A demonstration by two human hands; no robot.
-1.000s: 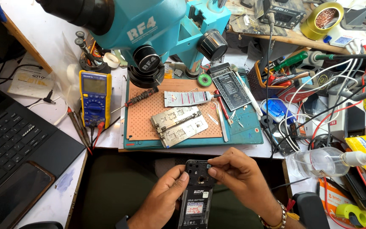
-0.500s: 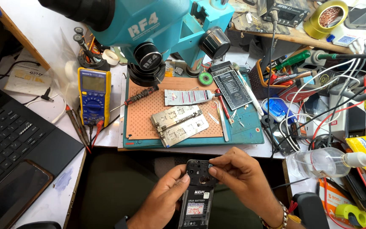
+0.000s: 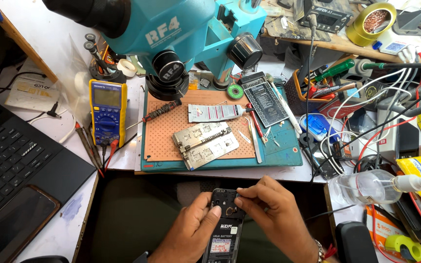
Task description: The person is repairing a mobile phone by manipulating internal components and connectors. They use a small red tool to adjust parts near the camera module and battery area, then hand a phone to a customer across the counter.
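Little change is noted since the earlier frame: the opened phone (image 3: 226, 219) is still held low, below the bench edge. It is gripped from the left by the left hand (image 3: 191, 234), thumb on its back. The right hand (image 3: 274, 214) is pinched at its top corner. The blue microscope (image 3: 181, 34) stands above the work mat (image 3: 278, 151).
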